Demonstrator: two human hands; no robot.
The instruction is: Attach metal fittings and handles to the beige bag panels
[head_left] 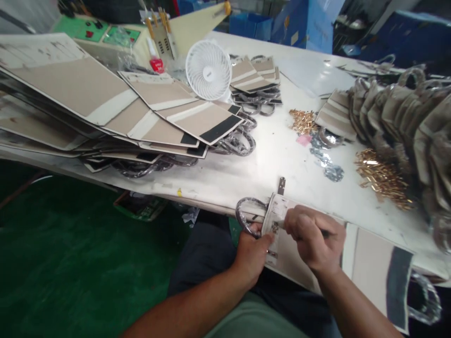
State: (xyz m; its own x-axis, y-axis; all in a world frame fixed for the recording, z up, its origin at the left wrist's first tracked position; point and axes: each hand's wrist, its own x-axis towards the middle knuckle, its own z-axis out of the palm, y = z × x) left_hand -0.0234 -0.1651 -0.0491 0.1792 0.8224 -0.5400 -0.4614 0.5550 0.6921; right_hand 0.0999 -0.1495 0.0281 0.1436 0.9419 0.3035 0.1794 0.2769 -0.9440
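A long beige bag panel (373,263) lies across the table edge and my lap, with plastic-wrapped handles at both ends. My left hand (252,258) grips its left end, thumb on top beside a small metal fitting (275,228), near a dark wrapped handle (239,213). Over the panel, my right hand (315,237) is closed in a fist around a slim tool, its tip near the fitting. Most of that tool is hidden by the fingers, so its kind is unclear. A metal strip (282,185) sticks out past the panel's upper edge.
Stacked bag panels (116,103) cover the left of the table, beside a white fan (208,70). At right stand a row of bag pieces (387,110), piles of gold-coloured metal pieces (382,178) and silver pieces (333,171). Blue boxes (303,23) are at the back.
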